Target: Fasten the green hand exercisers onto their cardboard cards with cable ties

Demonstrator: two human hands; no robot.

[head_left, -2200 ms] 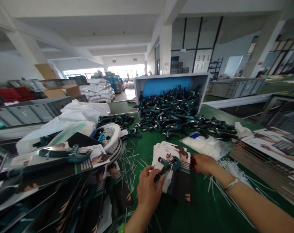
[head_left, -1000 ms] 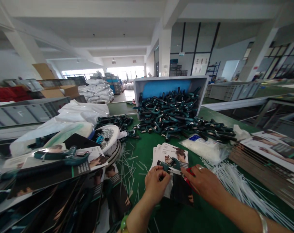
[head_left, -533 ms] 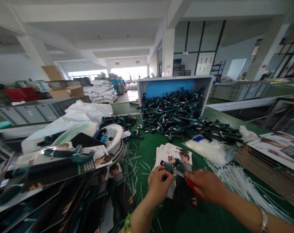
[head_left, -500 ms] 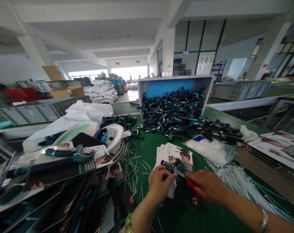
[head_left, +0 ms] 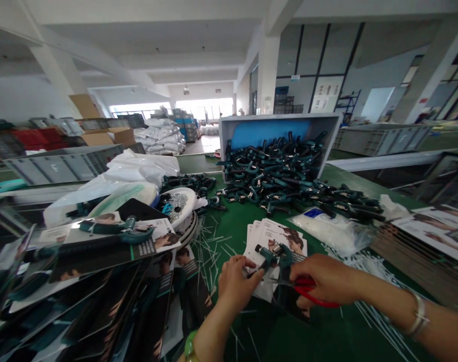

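My left hand (head_left: 238, 284) pinches a teal hand grip exerciser (head_left: 269, 256) with a black handle, which stands over a printed card. My right hand (head_left: 323, 279) holds red-handled scissors (head_left: 310, 294), their thin blades reaching left beneath the exerciser. The blades and the exerciser's lower part are partly hidden by the card and my fingers. Under both hands lies a small stack of printed cards (head_left: 276, 239) on the green workbench (head_left: 232, 221).
Behind my hands, a grey tray (head_left: 278, 119) spills several teal exercisers onto the bench. A heap of packaged exercisers (head_left: 100, 281) lies at left, beside white plastic bags (head_left: 138, 168). Loose white plastic strips (head_left: 365, 264) and stacked cards (head_left: 429, 236) lie at right.
My right hand has drawn the scissors slightly right and down from the exerciser. My left hand has dropped a little with it, and the view has shifted.
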